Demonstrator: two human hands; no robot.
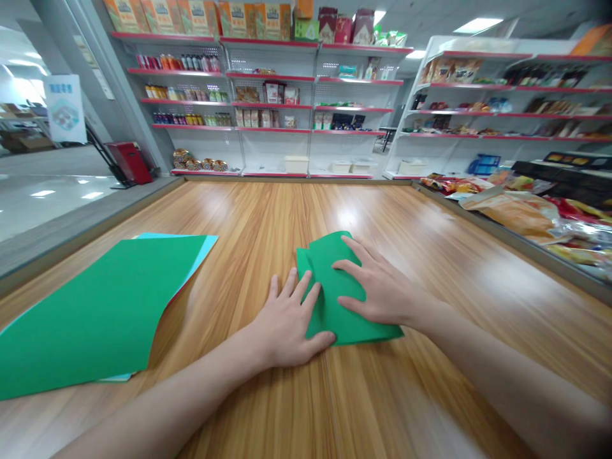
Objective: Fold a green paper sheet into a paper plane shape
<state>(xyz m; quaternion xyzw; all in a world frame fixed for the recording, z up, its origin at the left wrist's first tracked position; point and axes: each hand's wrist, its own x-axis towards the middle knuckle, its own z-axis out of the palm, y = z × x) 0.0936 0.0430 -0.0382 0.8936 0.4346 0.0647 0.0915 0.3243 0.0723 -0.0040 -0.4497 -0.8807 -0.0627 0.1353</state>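
Observation:
A folded green paper lies on the wooden table in front of me. My left hand rests flat at the paper's left edge, fingers spread, fingertips on the fold and thumb on the lower edge. My right hand lies flat on top of the paper with its fingers stretched out to the left, pressing it down. Both hands are open and hold nothing.
A stack of coloured paper sheets, green on top, lies at the left of the table. Snack packets fill a bin along the right edge. Shop shelves with goods stand behind. A red box stands on the floor at the left.

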